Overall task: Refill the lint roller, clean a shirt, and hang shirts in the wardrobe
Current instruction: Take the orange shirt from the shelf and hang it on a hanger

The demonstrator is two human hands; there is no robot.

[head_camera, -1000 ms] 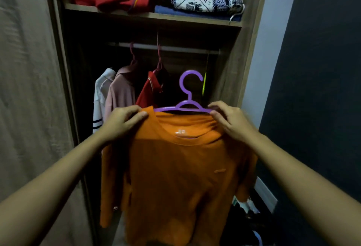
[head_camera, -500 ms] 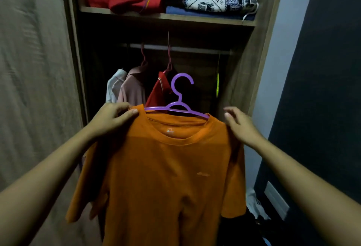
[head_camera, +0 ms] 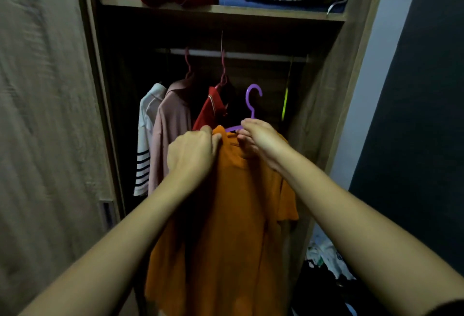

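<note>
Facing the wardrobe, left hand and right hand each clamp the orange shirt, which hangs below their grip

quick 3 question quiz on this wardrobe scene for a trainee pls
1. True or false: the purple hanger is already hooked on the rail.
2. The orange shirt is held by: A the left hand only; B the right hand only; C both hands.
3. How many shirts hang left of the orange one?
Key: 1 false, its hook is below the rail. 2 C. 3 three: white shirt, pink shirt, red shirt.
</note>
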